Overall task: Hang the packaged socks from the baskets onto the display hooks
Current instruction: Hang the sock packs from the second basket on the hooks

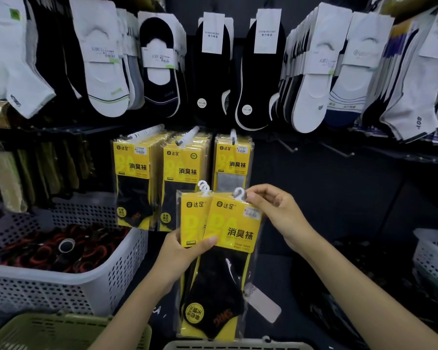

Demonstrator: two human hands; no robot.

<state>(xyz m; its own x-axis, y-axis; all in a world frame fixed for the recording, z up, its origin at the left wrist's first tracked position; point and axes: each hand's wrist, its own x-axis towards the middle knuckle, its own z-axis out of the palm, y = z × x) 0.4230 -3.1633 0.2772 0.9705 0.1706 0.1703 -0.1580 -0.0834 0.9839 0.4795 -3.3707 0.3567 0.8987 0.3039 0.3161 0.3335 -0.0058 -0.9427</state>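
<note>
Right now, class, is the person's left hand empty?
No, the left hand grips the yellow sock packets, its thumb lying across the front one.

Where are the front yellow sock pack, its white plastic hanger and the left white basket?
front yellow sock pack point(234, 223): head view, on its yellow card header.
white plastic hanger point(239, 193): head view, on the curl of the hook.
left white basket point(48, 291): head view, on its perforated front wall.

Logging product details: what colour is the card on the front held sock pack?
Yellow with black lettering, on the front sock pack, clearest in the head view.
</note>
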